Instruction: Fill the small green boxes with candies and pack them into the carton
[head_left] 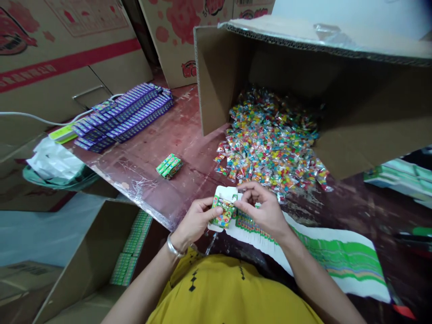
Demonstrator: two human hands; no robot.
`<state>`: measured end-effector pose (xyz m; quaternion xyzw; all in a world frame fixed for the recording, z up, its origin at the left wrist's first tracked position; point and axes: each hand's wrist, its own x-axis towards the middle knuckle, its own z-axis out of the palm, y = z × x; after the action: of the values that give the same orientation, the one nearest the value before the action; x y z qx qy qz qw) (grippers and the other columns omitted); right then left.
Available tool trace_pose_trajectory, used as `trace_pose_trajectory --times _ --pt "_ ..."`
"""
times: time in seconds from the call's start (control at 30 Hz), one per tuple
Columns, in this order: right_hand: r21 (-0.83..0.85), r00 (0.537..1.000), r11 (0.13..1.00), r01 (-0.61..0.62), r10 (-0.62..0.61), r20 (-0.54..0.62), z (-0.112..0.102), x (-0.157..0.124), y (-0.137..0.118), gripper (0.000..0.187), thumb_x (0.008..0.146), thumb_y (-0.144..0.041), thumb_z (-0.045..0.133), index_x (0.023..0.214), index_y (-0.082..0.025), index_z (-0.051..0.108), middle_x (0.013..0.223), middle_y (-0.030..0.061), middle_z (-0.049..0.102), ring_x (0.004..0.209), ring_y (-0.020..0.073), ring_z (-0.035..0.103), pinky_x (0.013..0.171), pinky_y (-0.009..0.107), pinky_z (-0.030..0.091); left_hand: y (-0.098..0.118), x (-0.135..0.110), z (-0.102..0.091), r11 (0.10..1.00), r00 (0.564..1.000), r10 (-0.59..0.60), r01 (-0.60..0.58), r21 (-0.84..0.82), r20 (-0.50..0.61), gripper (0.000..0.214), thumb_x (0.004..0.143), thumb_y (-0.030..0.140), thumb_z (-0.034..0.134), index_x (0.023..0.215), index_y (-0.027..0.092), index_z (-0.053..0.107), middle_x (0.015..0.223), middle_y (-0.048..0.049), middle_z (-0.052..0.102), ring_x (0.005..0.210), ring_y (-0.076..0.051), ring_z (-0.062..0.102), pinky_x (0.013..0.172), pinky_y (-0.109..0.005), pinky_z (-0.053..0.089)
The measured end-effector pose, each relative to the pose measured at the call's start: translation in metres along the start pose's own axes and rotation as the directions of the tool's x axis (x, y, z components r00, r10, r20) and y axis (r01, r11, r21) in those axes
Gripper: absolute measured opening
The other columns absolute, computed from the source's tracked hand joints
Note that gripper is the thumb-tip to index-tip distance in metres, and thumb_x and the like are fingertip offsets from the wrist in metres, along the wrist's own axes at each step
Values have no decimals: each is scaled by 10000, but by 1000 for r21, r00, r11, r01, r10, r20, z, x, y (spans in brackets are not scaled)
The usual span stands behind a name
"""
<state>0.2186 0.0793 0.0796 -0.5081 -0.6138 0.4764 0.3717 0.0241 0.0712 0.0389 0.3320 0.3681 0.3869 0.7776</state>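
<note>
In the middle of the view my left hand point(195, 221) grips a small green printed candy box point(222, 216), thumb across its front. White flaps stand out at the box's top and bottom. My right hand point(263, 208) has its thumb and fingers pinched at the box's right edge; whether a packet is between them, I cannot tell. Beneath and to the right runs a long overlapping row of flattened green boxes point(347, 256) with white edges. Beyond my hands lies a heap of clear packets of coloured candy point(270, 148). A small block of green boxes point(168, 165) sits to the left.
A large carton point(216, 76) lies on its side around the heap. Stacked purple boxes point(131, 112) stand at the back left of the red tabletop point(189, 130). Below its left edge, an open carton point(81, 256) contains green boxes. More flat bundles point(401, 180) lie right.
</note>
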Motion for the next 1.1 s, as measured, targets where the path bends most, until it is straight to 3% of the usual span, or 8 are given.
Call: trace_pose_trajectory --times 0.1,0.2,0.3,0.37,0.67,0.8,0.93,1.1 --pt "22 996 999 29 -27 -89 18 -2 13 270 763 -327 734 987 -216 633 856 2 633 720 137 595 620 229 463 -7 4 6 990 977 134 -138 -12 -167 189 756 234 737 906 125 699 834 -35 695 726 -136 628 711 -259 506" --pt "48 982 998 37 -28 -185 35 -6 25 131 831 -331 660 848 -202 643 705 -19 583 634 123 558 599 229 460 -12 6 14 962 913 271 -261 73 -305 219 735 209 751 924 148 657 815 -11 676 720 -123 626 701 -242 511" --pt "115 958 992 59 -24 -285 45 -6 29 269 837 -308 654 1095 -237 627 772 -11 602 678 134 576 618 236 481 -13 3 19 883 799 459 -361 302 -388 490 723 186 759 1169 217 558 873 4 662 788 -128 641 736 -237 521" --pt "90 950 991 103 -71 -304 47 -5 29 353 843 -290 645 1193 -264 604 856 9 627 735 146 590 661 251 493 -13 0 20 830 772 525 -369 419 -358 565 749 194 736 1262 245 504 971 -14 657 849 -136 645 766 -240 523" --pt "-99 939 971 215 -234 -252 41 1 33 83 864 -235 605 785 -215 626 832 21 615 809 170 596 744 298 472 -9 -7 7 869 942 321 -255 424 -93 295 798 214 691 1071 200 579 998 -23 634 850 -136 621 749 -236 507" --pt "13 951 976 217 -208 -227 39 3 31 95 855 -228 617 764 -208 595 1013 50 638 974 193 611 848 327 474 -11 -7 9 873 930 347 -272 404 -122 308 792 195 689 1062 202 541 1028 -30 619 928 -153 607 792 -253 501" --pt "282 970 946 160 -98 -222 40 6 28 169 805 -268 686 887 -224 545 885 13 640 852 169 636 792 306 505 -13 -5 12 900 918 354 -283 330 -177 369 779 183 690 1052 217 444 954 -12 622 836 -139 623 713 -236 497" --pt "236 999 972 -9 19 -39 32 15 26 224 748 -359 735 768 -192 587 784 6 628 747 152 597 714 277 490 -9 -8 12 871 923 333 -224 436 -191 383 770 229 703 1043 214 435 953 -26 631 838 -162 647 725 -263 507"
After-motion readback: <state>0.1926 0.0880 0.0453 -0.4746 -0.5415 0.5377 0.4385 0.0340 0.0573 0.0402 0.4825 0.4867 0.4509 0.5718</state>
